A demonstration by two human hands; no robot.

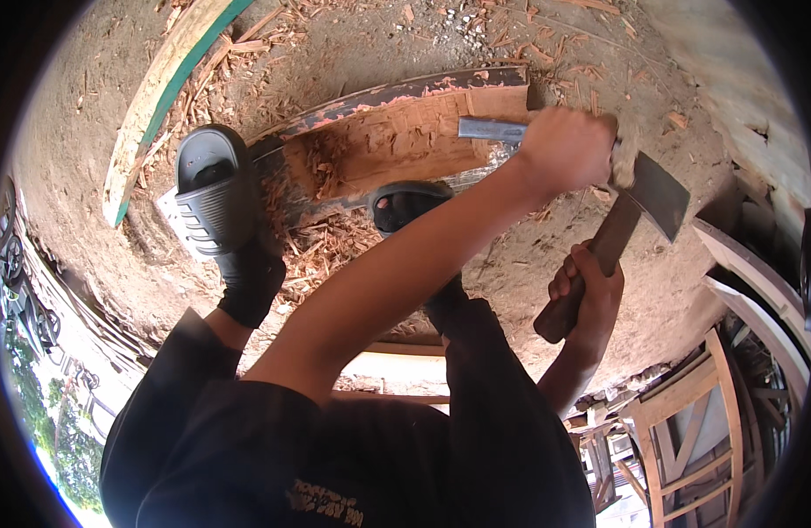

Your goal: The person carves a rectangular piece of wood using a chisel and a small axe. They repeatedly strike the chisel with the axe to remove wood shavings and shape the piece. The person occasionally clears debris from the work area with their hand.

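Observation:
My left arm reaches across to the right, and my left hand (pixel 566 151) is closed round a chisel (pixel 492 129). Its grey metal end points left over the hollowed wooden block (pixel 405 132), while the pale, frayed butt of its handle sticks out beyond my fist. Lower right, my right hand (pixel 592 290) grips the wooden handle of a hatchet (pixel 656 198). The hatchet's dark head is beside the chisel's butt; whether they touch I cannot tell. The curved block has a dark, flaking painted rim and a rough-cut recess with chips in it.
My feet, in dark slides (pixel 214 185), are at the block's near side. Wood chips (pixel 322 251) litter the dirt ground. A curved plank (pixel 164 97) with a green edge lies at upper left. Wooden frames (pixel 687 431) and curved boards (pixel 757 264) stand at right, near a pale wall.

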